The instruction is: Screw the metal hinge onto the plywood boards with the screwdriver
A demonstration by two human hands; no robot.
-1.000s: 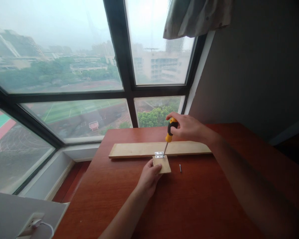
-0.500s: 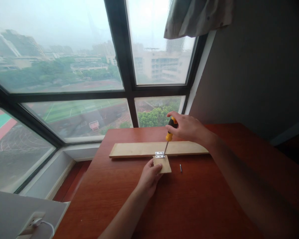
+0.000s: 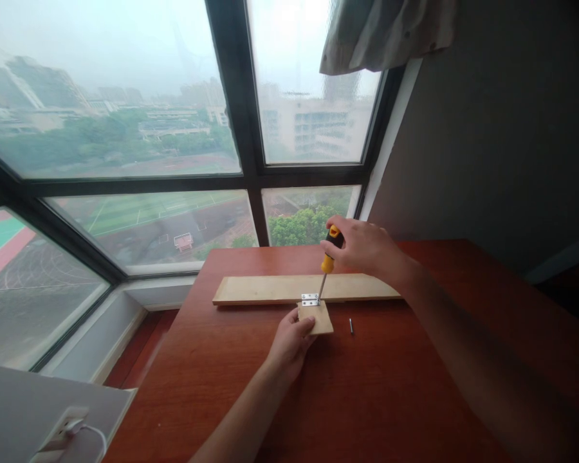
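on the table (image 3: 197,386): long pale board (image 3: 255,289), lying flat
left hand (image 3: 292,337): thumb and fingers pinching the small wooden piece (image 3: 322,320), right in front of the board
right hand (image 3: 364,247): fingers curled round the screwdriver (image 3: 327,263), tip down at the hinge's right end
hinge (image 3: 310,300): along the piece's far edge
metal rod (image 3: 351,326): loose, just beside

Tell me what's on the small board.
At the far edge of the small board lies part of the hinge, with the screwdriver at its right end. The thumb of the left hand rests nearer. Wood beneath hinge and thumb is covered.
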